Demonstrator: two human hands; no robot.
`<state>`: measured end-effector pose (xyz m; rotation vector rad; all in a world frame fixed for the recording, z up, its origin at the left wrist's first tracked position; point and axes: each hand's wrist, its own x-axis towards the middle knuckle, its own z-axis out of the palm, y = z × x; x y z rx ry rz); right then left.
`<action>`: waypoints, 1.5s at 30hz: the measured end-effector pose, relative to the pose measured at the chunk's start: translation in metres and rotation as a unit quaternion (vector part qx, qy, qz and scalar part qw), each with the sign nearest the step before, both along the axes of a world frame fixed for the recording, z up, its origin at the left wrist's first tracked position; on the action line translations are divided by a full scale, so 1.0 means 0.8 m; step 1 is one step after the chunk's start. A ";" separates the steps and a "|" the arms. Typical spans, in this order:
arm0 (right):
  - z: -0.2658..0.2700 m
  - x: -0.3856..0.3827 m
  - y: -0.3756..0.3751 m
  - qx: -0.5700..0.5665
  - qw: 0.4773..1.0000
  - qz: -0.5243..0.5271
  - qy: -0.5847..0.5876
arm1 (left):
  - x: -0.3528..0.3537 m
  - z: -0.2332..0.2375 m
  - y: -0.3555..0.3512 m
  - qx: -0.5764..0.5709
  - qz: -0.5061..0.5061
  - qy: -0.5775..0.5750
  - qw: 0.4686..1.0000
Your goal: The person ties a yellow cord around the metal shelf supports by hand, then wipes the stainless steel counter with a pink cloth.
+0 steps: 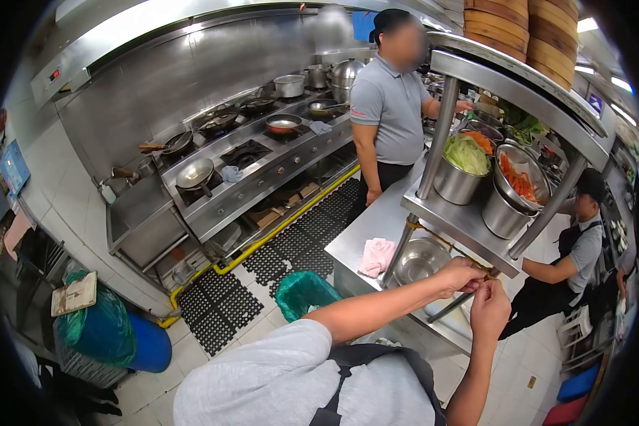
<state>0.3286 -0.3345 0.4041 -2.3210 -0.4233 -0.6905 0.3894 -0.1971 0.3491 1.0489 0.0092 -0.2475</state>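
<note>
A thin brown cord [437, 236] stretches under the front edge of a steel shelf [468, 231], from one leg to the other. At its right end, by the shelf leg, my left hand [457, 277] pinches it with the fingertips. My right hand [490, 307] is closed just beside it, thumb and fingers pressed together at the same end of the cord. The fingertips nearly touch, so the exact grip and any knot are hidden. Below the cord sits a steel bowl [422, 261] on the counter, with a pink cloth [378, 256] left of it.
Shredded lettuce [467, 155] and cut carrots [516, 179] fill pots on the shelf. Bamboo steamers [495, 28] stand above. One co-worker [390, 121] is across the counter, another [579, 234] at the right. A green-lined bin [302, 291] stands near my left arm; a stove [263, 163] lies behind.
</note>
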 end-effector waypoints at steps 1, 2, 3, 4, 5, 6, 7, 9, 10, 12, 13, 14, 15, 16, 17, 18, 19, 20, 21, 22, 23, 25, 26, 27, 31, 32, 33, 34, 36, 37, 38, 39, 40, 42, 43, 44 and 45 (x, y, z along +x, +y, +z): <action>-0.004 0.000 -0.004 0.015 1.000 -0.005 0.015 | 0.000 -0.002 -0.002 -0.002 0.000 0.000 1.000; -0.012 0.005 -0.010 0.025 1.000 0.005 0.010 | 0.000 -0.005 -0.003 -0.033 -0.007 0.012 0.999; -0.014 0.005 -0.012 0.032 0.999 0.006 0.027 | 0.000 -0.008 -0.001 -0.050 -0.014 0.015 0.999; -0.014 0.004 -0.015 0.039 0.998 0.005 0.044 | 0.002 -0.011 -0.001 -0.068 -0.022 0.019 0.997; -0.015 0.003 -0.019 0.045 0.997 0.002 0.062 | 0.004 -0.014 -0.002 -0.087 -0.031 0.024 0.995; -0.014 0.000 -0.021 0.051 0.996 0.010 0.066 | 0.010 -0.023 -0.001 -0.092 -0.041 0.022 0.995; -0.013 -0.004 -0.019 0.057 0.996 0.016 0.072 | 0.010 -0.022 0.000 -0.092 -0.047 0.017 0.995; -0.023 -0.003 -0.029 0.046 0.996 0.028 0.066 | 0.010 -0.022 0.001 -0.089 -0.042 0.017 0.995; -0.036 0.001 -0.034 0.048 0.996 0.037 0.064 | 0.009 -0.020 0.002 -0.076 -0.041 0.017 0.996; -0.052 0.007 -0.041 0.045 0.995 0.042 0.084 | 0.010 -0.018 0.006 -0.059 -0.046 0.010 0.997; -0.057 0.006 -0.043 0.040 0.992 0.040 0.109 | 0.011 -0.020 0.008 -0.056 -0.049 0.004 0.997; -0.063 0.007 -0.045 0.036 0.991 0.040 0.125 | 0.012 -0.019 0.008 -0.050 -0.056 0.002 0.997; -0.063 0.005 -0.047 0.032 0.989 0.041 0.136 | 0.013 -0.018 0.009 -0.044 -0.059 -0.001 0.997; -0.062 0.002 -0.046 0.028 0.988 0.046 0.147 | 0.009 -0.011 0.009 -0.036 -0.055 0.002 0.998; -0.063 0.000 -0.046 0.025 0.986 0.054 0.158 | 0.008 -0.011 0.007 -0.038 -0.058 0.000 0.998; -0.064 -0.001 -0.047 0.013 0.982 0.052 0.180 | 0.008 -0.011 0.007 -0.040 -0.059 -0.001 0.998; -0.063 -0.002 -0.048 0.008 0.981 0.054 0.188 | 0.009 -0.011 0.006 -0.041 -0.058 -0.003 0.997; -0.062 -0.004 -0.049 0.002 0.979 0.056 0.197 | 0.012 -0.015 0.007 -0.042 -0.058 -0.010 0.997; -0.063 -0.006 -0.050 -0.004 0.977 0.058 0.207 | 0.014 -0.018 0.007 -0.031 -0.059 -0.012 0.998; -0.066 -0.006 -0.052 -0.010 0.974 0.060 0.216 | 0.014 -0.016 0.010 -0.020 -0.060 -0.015 0.998; -0.073 -0.006 -0.054 -0.017 0.972 0.062 0.227 | 0.014 -0.016 0.012 -0.009 -0.060 -0.017 0.998; -0.084 -0.004 -0.055 -0.033 0.967 0.076 0.242 | 0.013 -0.014 0.012 -0.002 -0.053 -0.028 0.998; -0.089 -0.003 -0.056 -0.042 0.964 0.087 0.248 | 0.013 -0.012 0.012 0.000 -0.049 -0.033 0.998; -0.094 -0.005 -0.058 -0.051 0.961 0.097 0.255 | 0.012 -0.012 0.013 0.004 -0.041 -0.037 0.998; -0.097 -0.013 -0.056 -0.084 0.952 0.101 0.277 | 0.010 -0.018 0.016 0.036 -0.014 -0.040 0.998; -0.103 -0.011 -0.058 -0.086 0.953 0.113 0.266 | 0.009 -0.019 0.015 0.044 -0.005 -0.051 0.998; -0.104 -0.014 -0.062 -0.085 0.952 0.114 0.272 | 0.007 -0.020 0.015 0.051 0.004 -0.063 0.997; -0.101 -0.016 -0.061 -0.085 0.951 0.115 0.276 | 0.003 -0.016 0.012 0.065 0.020 -0.071 0.995; -0.097 -0.016 -0.060 -0.091 0.948 0.112 0.284 | -0.005 -0.013 0.006 0.072 0.055 -0.100 0.991; -0.098 -0.017 -0.061 -0.092 0.948 0.110 0.284 | -0.006 -0.015 0.005 0.064 0.067 -0.119 0.989; -0.098 -0.017 -0.062 -0.094 0.949 0.109 0.282 | -0.005 -0.017 0.002 0.064 0.076 -0.139 0.985; -0.097 -0.017 -0.063 -0.096 0.949 0.109 0.279 | -0.007 -0.018 0.000 0.073 0.078 -0.138 0.985; -0.091 -0.019 -0.062 -0.100 0.946 0.104 0.290 | -0.010 -0.017 0.000 0.084 0.082 -0.138 0.983; -0.092 -0.022 -0.062 -0.098 0.945 0.102 0.294 | -0.014 -0.015 0.000 0.098 0.093 -0.146 0.980; -0.090 -0.019 -0.063 -0.098 0.946 0.102 0.293 | -0.014 -0.012 -0.001 0.121 0.086 -0.142 0.979; -0.091 -0.017 -0.065 -0.097 0.947 0.105 0.289 | -0.016 -0.008 -0.002 0.143 0.082 -0.139 0.976; -0.095 -0.016 -0.067 -0.096 0.947 0.108 0.286 | -0.017 -0.004 -0.001 0.165 0.078 -0.135 0.974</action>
